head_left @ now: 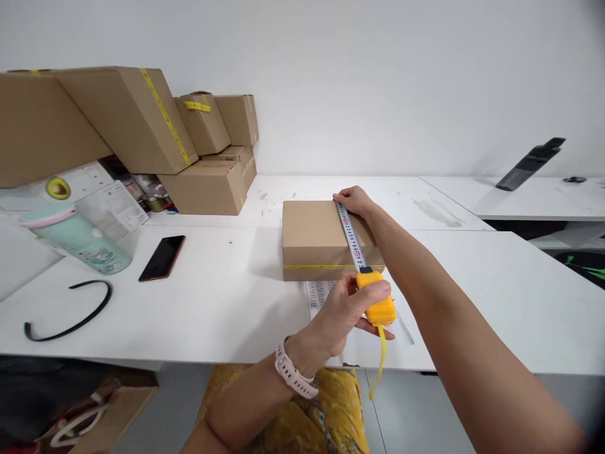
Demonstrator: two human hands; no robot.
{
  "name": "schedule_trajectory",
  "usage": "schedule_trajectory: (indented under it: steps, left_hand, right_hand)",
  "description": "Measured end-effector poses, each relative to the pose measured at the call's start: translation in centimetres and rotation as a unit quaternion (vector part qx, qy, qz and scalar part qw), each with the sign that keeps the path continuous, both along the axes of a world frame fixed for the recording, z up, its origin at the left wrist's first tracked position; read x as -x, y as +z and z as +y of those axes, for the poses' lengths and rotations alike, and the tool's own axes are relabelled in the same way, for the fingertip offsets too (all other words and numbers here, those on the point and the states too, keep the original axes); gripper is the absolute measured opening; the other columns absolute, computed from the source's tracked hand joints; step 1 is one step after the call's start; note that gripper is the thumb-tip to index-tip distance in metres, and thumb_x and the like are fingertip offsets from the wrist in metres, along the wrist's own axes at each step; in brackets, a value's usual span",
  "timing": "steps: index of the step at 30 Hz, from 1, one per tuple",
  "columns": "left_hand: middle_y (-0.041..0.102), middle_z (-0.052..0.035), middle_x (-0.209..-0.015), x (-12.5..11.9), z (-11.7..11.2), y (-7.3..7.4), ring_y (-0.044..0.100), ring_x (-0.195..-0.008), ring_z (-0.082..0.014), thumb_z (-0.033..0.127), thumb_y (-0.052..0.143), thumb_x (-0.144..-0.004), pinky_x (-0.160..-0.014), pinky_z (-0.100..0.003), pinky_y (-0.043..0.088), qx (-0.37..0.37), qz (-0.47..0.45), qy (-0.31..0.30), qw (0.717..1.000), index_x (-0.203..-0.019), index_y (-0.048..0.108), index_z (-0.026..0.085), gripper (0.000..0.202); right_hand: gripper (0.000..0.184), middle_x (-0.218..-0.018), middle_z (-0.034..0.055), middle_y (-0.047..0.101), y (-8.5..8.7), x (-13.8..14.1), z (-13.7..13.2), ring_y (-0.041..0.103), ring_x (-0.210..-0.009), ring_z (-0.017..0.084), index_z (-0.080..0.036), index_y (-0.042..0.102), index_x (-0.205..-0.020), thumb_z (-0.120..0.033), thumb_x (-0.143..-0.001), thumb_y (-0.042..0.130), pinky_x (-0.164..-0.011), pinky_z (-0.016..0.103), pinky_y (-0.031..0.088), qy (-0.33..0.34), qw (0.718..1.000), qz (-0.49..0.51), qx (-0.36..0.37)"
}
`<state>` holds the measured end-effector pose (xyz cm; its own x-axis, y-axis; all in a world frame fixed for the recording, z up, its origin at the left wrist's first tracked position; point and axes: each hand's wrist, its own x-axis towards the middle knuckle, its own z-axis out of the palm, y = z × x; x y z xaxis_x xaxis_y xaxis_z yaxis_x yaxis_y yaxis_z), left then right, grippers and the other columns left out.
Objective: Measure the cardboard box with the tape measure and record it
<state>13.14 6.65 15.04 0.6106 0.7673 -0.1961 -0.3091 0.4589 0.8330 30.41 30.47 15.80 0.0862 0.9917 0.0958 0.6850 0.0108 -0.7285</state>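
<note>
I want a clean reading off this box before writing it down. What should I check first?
1. Right hand pins the tape blade at the far edge of the box: ok.
2. Left hand grips the yellow case at the near edge: ok.
3. Blade lies flat on the box top: ok.
4. Blade square to the box edges: cannot tell.
5. Number at the near edge legible: cannot tell.
</note>
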Motion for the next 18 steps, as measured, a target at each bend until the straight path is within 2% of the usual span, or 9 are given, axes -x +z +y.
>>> schedule_trajectory:
  steps: [4, 10, 14, 16, 18]
  left_hand:
    - [0.057, -0.0042, -0.100, -0.2, -0.2, 0.1, 0.066, -0.076, -0.0155, 0.053, 0.084, -0.069, -0.058, -0.031, 0.062, 0.010, 0.005, 0.007, 1.000, -0.104, 0.051, 0.018, 0.059]
    - [0.057, -0.0033, -0.098, -0.2, -0.1, -0.1, 0.064, -0.074, -0.0143, 0.054, 0.085, -0.067, -0.056, -0.030, 0.062, 0.009, -0.004, 0.006, 1.000, -0.103, 0.051, 0.017, 0.062]
    - [0.058, -0.0049, -0.099, -0.3, 0.2, -0.1, 0.064, -0.074, -0.0147, 0.056, 0.083, -0.068, -0.055, -0.029, 0.062, -0.004, 0.002, 0.006, 1.000, -0.104, 0.053, 0.016, 0.062]
    - [0.059, -0.0061, -0.102, 0.3, 0.0, 0.0, 0.065, -0.076, -0.0158, 0.056, 0.083, -0.068, -0.055, -0.029, 0.061, -0.020, 0.007, 0.000, 1.000, -0.105, 0.053, 0.016, 0.062]
    - [0.059, -0.0065, -0.104, 1.8, -0.4, -0.1, 0.066, -0.078, -0.0169, 0.054, 0.083, -0.069, -0.058, -0.029, 0.062, -0.059, 0.019, -0.001, 0.998, -0.108, 0.053, 0.016, 0.062]
  right_hand:
    - [0.034, -0.061, -0.0030, 0.043, 0.3, 0.0, -0.1, 0.035, -0.059, 0.011, -0.020, 0.047, -0.062, -0.034, -0.088, 0.063, -0.062, 0.030, 0.032, 0.002, 1.000, -0.013, 0.002]
    - [0.032, -0.062, -0.0028, 0.046, 0.9, 0.4, -0.9, 0.037, -0.059, 0.012, -0.020, 0.049, -0.062, -0.030, -0.087, 0.064, -0.062, 0.031, 0.033, -0.006, 1.000, -0.015, 0.011]
    - [0.033, -0.066, -0.0003, 0.054, 1.2, 0.6, -0.5, 0.045, -0.066, 0.013, -0.019, 0.054, -0.061, -0.032, -0.086, 0.071, -0.067, 0.030, 0.039, 0.004, 1.000, 0.000, -0.014]
    - [0.033, -0.071, 0.0015, 0.060, 1.9, 0.3, -0.6, 0.052, -0.071, 0.014, -0.018, 0.060, -0.068, -0.042, -0.090, 0.068, -0.072, 0.030, 0.043, 0.004, 0.996, 0.065, -0.061]
    - [0.040, -0.079, 0.0029, 0.064, 2.9, -0.8, -1.7, 0.057, -0.080, 0.015, -0.018, 0.064, -0.080, -0.054, -0.097, 0.056, -0.079, 0.030, 0.046, -0.006, 0.980, 0.132, -0.149]
